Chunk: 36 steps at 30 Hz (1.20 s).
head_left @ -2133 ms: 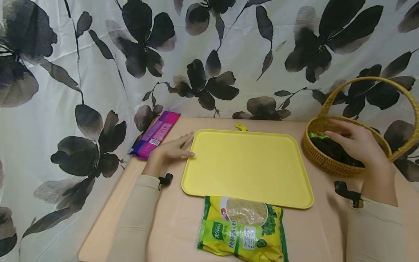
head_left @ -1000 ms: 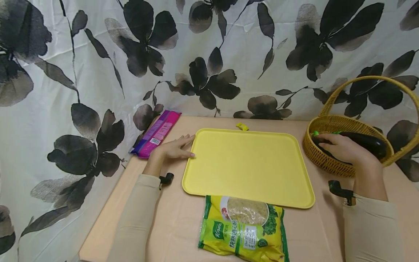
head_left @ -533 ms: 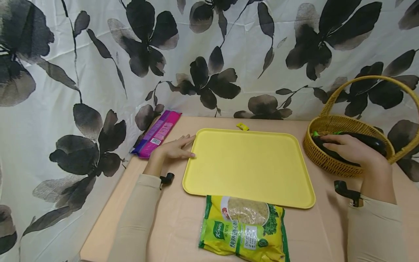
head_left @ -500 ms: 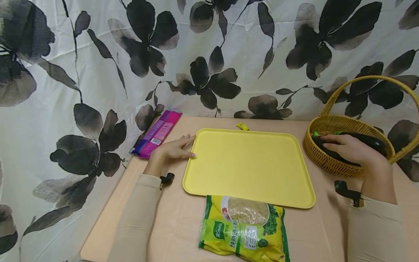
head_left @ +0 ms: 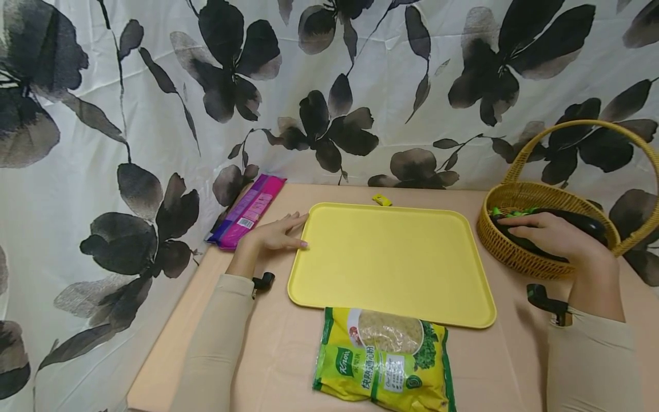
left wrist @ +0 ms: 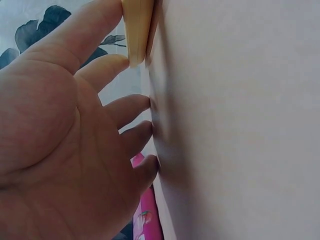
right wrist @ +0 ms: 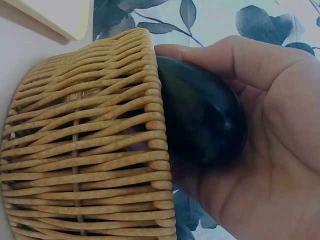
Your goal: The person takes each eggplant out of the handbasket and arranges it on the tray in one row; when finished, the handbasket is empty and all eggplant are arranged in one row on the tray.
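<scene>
My right hand (head_left: 561, 237) reaches into the wicker basket (head_left: 515, 260) and grips a dark, glossy eggplant (right wrist: 205, 112). In the right wrist view its rounded end lies in the palm, with the thumb along one side. A second eggplant (head_left: 579, 222) lies behind the hand, and green stems (head_left: 520, 212) show past the fingertips. My left hand (head_left: 270, 236) is at the left edge of the yellow tray (head_left: 386, 263). Its thumb and forefinger touch the tray's edge, while the other fingertips (left wrist: 145, 170) rest on the table, extended.
A yellow-green Knorr bag (head_left: 383, 360) lies against the tray's near edge. To the left is a pink-purple packet (head_left: 249, 212). A small yellow wrapped item (head_left: 381, 199) sits behind the tray. The basket's tall handle (head_left: 587, 122) arches over its opening. A floral curtain (head_left: 329, 86) hangs behind.
My right hand has lowered into the basket and taken hold of an eggplant; the eggplants have shifted, with more green stem showing. My left hand and the tray stay in place.
</scene>
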Each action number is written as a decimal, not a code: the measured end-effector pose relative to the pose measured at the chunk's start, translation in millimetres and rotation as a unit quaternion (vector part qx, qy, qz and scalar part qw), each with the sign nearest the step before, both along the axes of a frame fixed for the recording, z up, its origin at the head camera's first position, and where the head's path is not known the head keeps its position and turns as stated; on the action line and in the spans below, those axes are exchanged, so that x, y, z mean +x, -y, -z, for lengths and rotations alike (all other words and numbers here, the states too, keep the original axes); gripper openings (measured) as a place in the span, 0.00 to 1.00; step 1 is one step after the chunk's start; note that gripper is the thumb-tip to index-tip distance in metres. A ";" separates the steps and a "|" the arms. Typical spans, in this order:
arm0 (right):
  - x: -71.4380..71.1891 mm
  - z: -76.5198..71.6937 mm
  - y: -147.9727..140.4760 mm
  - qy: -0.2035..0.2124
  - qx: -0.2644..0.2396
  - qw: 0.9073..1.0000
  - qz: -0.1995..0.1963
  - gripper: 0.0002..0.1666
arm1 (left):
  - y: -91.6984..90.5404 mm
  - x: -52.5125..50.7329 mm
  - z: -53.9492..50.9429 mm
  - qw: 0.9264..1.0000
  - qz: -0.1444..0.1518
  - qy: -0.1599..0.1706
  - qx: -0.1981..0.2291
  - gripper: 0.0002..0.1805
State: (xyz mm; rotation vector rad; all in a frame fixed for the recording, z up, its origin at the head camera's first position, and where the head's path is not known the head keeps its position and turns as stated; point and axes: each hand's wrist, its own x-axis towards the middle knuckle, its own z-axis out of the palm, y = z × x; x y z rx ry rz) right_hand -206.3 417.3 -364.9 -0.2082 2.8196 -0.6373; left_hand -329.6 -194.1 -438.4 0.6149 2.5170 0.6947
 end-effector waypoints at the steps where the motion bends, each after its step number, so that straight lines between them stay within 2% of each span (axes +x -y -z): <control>1: 0.0 -0.2 0.2 -0.001 0.000 1.000 -0.002 0.28 | 0.3 -0.1 0.1 1.000 0.000 0.000 0.000 0.55; 4: 0.3 -2.4 -0.4 0.002 -0.020 1.000 -0.004 0.28 | 1.5 -0.1 -0.1 1.000 -0.001 0.000 0.001 0.55; 10: 4.5 -10.0 -0.8 0.014 -0.089 0.996 0.024 0.31 | 2.3 0.5 -2.7 1.000 -0.001 0.001 0.003 0.55; 14: 7.4 -12.7 4.3 -0.007 -0.129 0.991 0.039 0.33 | 2.5 0.2 -3.6 1.000 0.000 0.001 0.005 0.54; 17: 8.3 -13.0 8.6 -0.044 -0.157 0.986 0.044 0.33 | 2.9 0.1 -3.7 1.000 0.001 0.000 0.006 0.55; 20: 8.2 -12.1 14.3 -0.077 -0.207 0.975 0.037 0.32 | 2.5 -0.5 -2.7 1.000 0.005 -0.004 0.005 0.54; 22: 7.3 -11.4 20.8 -0.079 -0.264 0.961 0.033 0.32 | 2.1 -0.7 -1.9 1.000 0.006 -0.004 0.004 0.54; 24: 4.1 -11.6 29.4 -0.067 -0.301 0.951 0.039 0.33 | 1.7 -0.7 -1.3 1.000 0.005 -0.004 0.003 0.54; 26: 0.6 -11.6 39.1 -0.047 -0.320 0.945 0.049 0.33 | 1.7 -0.5 -0.9 1.000 0.003 -0.002 0.004 0.54; 28: -4.3 -10.9 49.0 -0.033 -0.323 0.944 0.054 0.33 | 1.8 -0.2 -0.8 1.000 0.002 -0.001 0.005 0.54; 31: -10.3 -6.9 65.0 -0.020 -0.345 0.937 0.042 0.33 | 1.9 0.3 -0.5 1.000 0.002 0.000 0.006 0.53; 34: -14.5 -2.4 83.9 -0.016 -0.393 0.919 0.026 0.32 | 2.1 1.2 -0.2 1.000 0.003 0.003 0.007 0.53; 36: -17.0 0.0 97.2 -0.021 -0.412 0.911 0.015 0.31 | 2.6 1.9 0.1 1.000 0.004 0.004 0.007 0.53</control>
